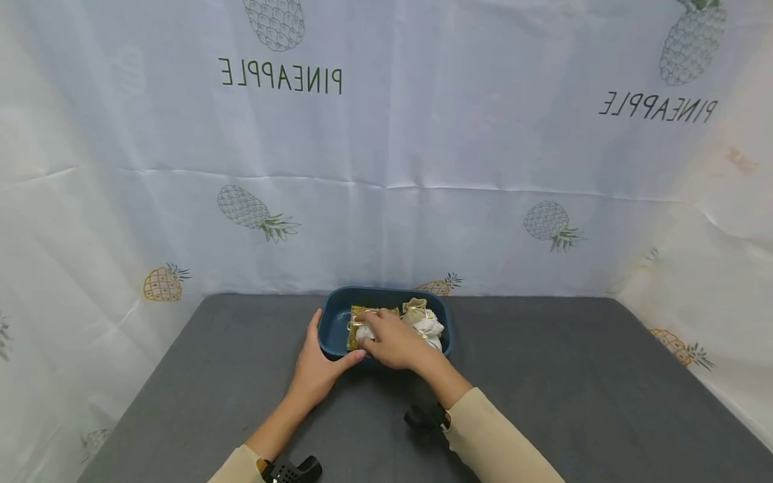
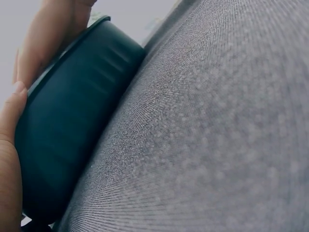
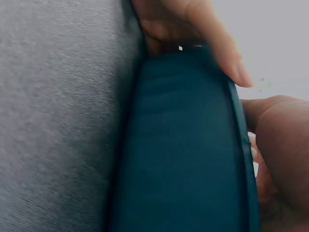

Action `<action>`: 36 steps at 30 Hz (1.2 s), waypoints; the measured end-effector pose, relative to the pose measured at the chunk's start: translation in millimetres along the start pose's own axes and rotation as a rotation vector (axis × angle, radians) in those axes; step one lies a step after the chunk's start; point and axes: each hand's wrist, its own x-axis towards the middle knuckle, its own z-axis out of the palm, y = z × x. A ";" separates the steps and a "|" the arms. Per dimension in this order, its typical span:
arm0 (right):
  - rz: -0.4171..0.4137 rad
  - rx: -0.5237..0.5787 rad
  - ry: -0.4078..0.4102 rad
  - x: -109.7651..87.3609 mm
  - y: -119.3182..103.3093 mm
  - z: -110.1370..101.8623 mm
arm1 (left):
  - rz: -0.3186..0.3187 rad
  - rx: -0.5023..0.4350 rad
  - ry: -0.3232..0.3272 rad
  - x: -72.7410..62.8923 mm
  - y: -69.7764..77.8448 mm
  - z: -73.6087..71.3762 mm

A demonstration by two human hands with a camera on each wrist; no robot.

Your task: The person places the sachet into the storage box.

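Note:
A dark blue plastic bin (image 1: pixel 334 330) stands on the grey table. My left hand (image 1: pixel 317 367) holds its left end, thumb at the front rim and fingers along the side; the right wrist view shows that thumb lapping over the rim. My right hand (image 1: pixel 394 341) reaches over the front rim into the bin. Its thumb and forefinger lie either side of a small white pouch (image 1: pixel 364 333), over a shiny gold drawstring pouch (image 1: pixel 353 342). At the bin's right end lie a beige pouch (image 1: pixel 414 311) and white pouches (image 1: pixel 427 327). The right hand's other fingers are hidden.
The bin stands near the back edge of the grey table (image 1: pixel 561 382). Behind it hangs a white curtain (image 1: pixel 410 235) printed with pineapples. Black wrist cameras are strapped at both cuffs, the right one (image 1: pixel 425 419) low over the tabletop.

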 end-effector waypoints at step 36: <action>-0.059 0.036 0.277 -71.4 32.7 -41.9 | 0.016 0.031 -0.085 -2.9 -7.5 -35.4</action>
